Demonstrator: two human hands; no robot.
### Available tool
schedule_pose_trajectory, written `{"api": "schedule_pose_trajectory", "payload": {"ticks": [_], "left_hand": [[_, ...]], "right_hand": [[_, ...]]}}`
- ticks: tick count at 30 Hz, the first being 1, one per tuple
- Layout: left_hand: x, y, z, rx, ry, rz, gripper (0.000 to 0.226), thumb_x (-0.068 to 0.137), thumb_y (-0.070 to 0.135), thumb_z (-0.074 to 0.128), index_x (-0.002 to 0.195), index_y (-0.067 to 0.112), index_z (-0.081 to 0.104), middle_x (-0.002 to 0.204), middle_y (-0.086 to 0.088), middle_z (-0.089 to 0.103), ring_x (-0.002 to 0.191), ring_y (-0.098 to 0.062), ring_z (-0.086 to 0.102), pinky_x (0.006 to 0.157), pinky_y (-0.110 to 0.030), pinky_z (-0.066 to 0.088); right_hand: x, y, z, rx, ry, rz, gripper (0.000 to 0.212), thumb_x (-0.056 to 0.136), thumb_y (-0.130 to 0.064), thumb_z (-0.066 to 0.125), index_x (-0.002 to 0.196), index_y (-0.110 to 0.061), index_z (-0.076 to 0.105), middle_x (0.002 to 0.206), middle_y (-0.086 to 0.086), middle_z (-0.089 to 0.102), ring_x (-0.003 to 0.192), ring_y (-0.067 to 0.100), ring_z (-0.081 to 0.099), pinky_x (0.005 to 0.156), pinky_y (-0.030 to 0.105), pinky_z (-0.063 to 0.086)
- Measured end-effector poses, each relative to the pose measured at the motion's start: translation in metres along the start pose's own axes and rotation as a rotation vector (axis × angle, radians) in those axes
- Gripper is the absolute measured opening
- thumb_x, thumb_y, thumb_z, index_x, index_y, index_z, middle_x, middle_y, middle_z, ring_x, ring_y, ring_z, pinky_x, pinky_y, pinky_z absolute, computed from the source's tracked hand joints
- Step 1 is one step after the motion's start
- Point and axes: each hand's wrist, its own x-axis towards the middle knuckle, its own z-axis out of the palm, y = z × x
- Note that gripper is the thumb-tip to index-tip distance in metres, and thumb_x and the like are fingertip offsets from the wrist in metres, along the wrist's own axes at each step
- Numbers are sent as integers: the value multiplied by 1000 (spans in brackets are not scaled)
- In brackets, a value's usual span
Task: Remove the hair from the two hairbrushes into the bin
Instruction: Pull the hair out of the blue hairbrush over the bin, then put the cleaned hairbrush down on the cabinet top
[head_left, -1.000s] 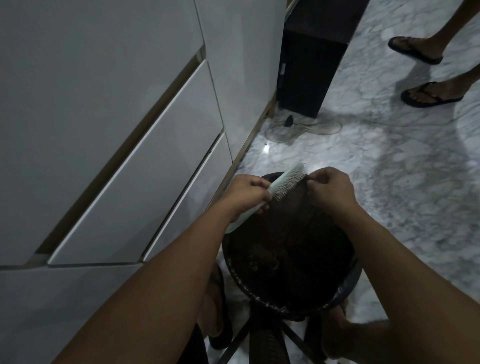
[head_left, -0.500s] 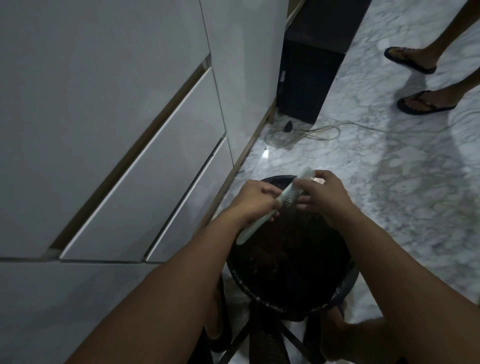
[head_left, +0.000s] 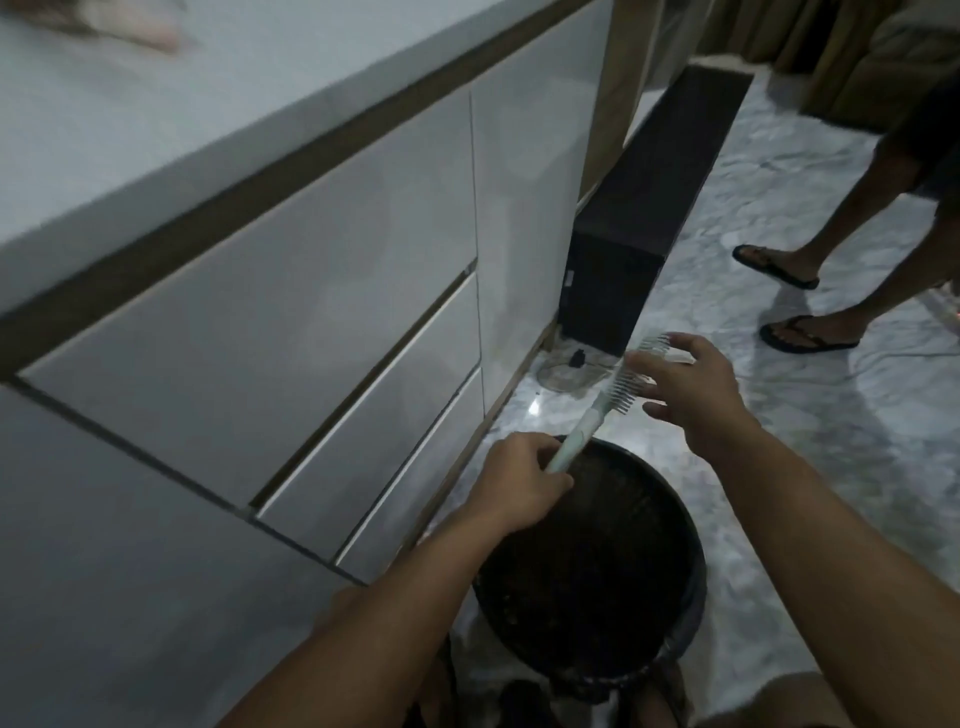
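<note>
The left hand (head_left: 519, 480) grips the handle of a pale green hairbrush (head_left: 605, 410), holding it tilted up and away over the far rim of the round black bin (head_left: 670, 525), which stands on the marble floor (head_left: 831, 441) just beside the white drawers (head_left: 311, 364). The right hand (head_left: 691, 387) has its fingers spread and loosely bent at the bristle head; it seems to touch the bristles, but whether it pinches any hair I cannot tell. By my judgement, cleaning of this 1 brush is under way, not finished. No second hairbrush is in view, so at least that 1 probably remains. Another person's sandalled feet (head_left: 789, 301) stand well apart.
</note>
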Motion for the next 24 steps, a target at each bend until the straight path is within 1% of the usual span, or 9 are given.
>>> {"api": "schedule_pose_trajectory", "payload": {"ticks": [2, 6, 8, 10, 12, 14, 16, 21, 24], "left_hand": [[-10, 15, -12, 30, 82, 39, 38, 85, 23, 74, 122, 17, 70, 113, -4, 72, 95, -16, 64, 82, -27, 51], [-28, 51, -48, 73, 214, 104, 33, 82, 25, 73, 113, 15, 74, 104, -7, 73, 83, -16, 60, 72, -24, 42], [-36, 69, -71, 65, 273, 147, 29, 81, 23, 73, 108, 12, 75, 98, -7, 74, 79, -17, 58, 68, -23, 39], [-44, 85, -94, 61, 333, 181, 24, 81, 20, 74, 103, 11, 76, 92, -6, 72, 80, -20, 63, 67, -25, 41], [-51, 98, -116, 36, 395, 203, 23, 80, 19, 77, 102, 11, 74, 89, -6, 71, 83, -26, 67, 66, -28, 46], [-60, 113, -138, 11, 445, 215, 29, 80, 19, 79, 107, 10, 73, 95, -9, 72, 85, -28, 69, 68, -31, 51], [-68, 125, -159, -16, 490, 228, 33, 80, 19, 80, 111, 10, 72, 98, -9, 71, 85, -26, 69, 70, -32, 53], [-87, 143, -211, -28, 602, 245, 32, 77, 22, 82, 106, 13, 71, 85, -2, 63, 75, -20, 60, 69, -32, 50], [-98, 144, -242, -13, 647, 232, 31, 77, 24, 83, 102, 11, 70, 80, 1, 61, 64, -12, 54, 54, -21, 42]], "right_hand": [[-10, -27, 8, -30, -29, -82, 45, 79, -26, 77, 118, -24, 54, 109, 11, 67, 88, 24, 70, 60, 31, 52], [-27, -88, 28, -99, -85, -247, 39, 87, -33, 67, 124, -25, 58, 117, 8, 65, 100, 27, 65, 59, 30, 53], [-33, -122, 37, -121, -122, -328, 38, 90, -26, 64, 128, -27, 58, 117, 9, 65, 92, 23, 64, 53, 26, 51], [-43, -155, 45, -135, -154, -389, 43, 90, -21, 64, 132, -26, 55, 107, 7, 67, 78, 16, 63, 51, 24, 51], [-57, -185, 52, -149, -195, -446, 52, 88, -18, 67, 136, -27, 50, 95, 0, 67, 71, 10, 63, 60, 30, 56], [-73, -213, 60, -158, -240, -503, 57, 88, -18, 68, 139, -27, 45, 96, -1, 69, 73, 10, 64, 72, 35, 58], [-88, -238, 71, -157, -256, -546, 57, 87, -17, 69, 138, -23, 45, 101, 4, 68, 82, 13, 67, 75, 36, 58], [-111, -284, 114, -134, -281, -609, 47, 85, -22, 72, 126, -8, 56, 97, 13, 67, 72, 16, 65, 65, 35, 58], [-120, -303, 143, -117, -338, -639, 39, 85, -26, 72, 117, -8, 61, 95, 14, 69, 66, 17, 66, 61, 34, 58]]}}
